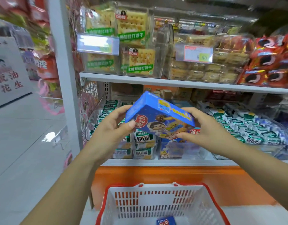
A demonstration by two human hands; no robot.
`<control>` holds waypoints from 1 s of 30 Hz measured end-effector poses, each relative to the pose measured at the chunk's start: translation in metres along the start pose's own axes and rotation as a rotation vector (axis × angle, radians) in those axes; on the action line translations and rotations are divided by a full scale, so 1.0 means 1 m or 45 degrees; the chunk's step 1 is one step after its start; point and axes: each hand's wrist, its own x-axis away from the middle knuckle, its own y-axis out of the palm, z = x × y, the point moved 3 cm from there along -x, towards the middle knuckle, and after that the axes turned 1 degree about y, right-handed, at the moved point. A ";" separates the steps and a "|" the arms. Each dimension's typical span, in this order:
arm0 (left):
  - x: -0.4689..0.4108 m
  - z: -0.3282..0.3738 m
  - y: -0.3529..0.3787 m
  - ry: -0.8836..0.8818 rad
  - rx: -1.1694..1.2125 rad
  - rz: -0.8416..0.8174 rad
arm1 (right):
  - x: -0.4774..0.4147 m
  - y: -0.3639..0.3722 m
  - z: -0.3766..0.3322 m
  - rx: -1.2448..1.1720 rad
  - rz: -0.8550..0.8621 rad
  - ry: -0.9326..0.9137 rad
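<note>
Blue box (159,117), one, in grip of left hand (110,127) and right hand (203,127); second box (166,221) in basket (156,187).

White metal shelf board (156,80) on white upright post (62,62), orange base panel (172,179) below lowest shelf, glossy pale tiled floor (26,127) at left reflecting overhead light, white display board (8,75) with red characters

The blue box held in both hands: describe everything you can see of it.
The blue box looks like a closed cardboard carton, printed with a cartoon child, a red round badge with white characters and yellow lettering on its narrow side. It is held tilted, left end higher, before the lower shelf and above the basket. The left hand pinches its left end; the right hand grips its right end.
</note>
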 end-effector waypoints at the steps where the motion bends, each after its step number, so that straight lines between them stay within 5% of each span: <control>1: 0.000 -0.005 -0.003 -0.039 0.092 0.023 | 0.000 -0.001 0.001 -0.082 0.014 0.024; 14: 0.001 -0.024 0.001 -0.374 0.071 0.030 | 0.000 -0.015 -0.018 -0.509 0.349 0.068; 22: 0.003 -0.021 0.010 -0.591 0.056 0.187 | -0.006 0.001 0.009 -0.893 0.135 0.616; 26: 0.001 -0.025 0.002 -0.700 0.122 0.284 | -0.007 0.003 0.003 -1.023 0.078 0.601; 30: 0.002 -0.032 -0.003 -0.708 0.153 0.281 | -0.011 -0.006 -0.005 -0.827 0.141 0.396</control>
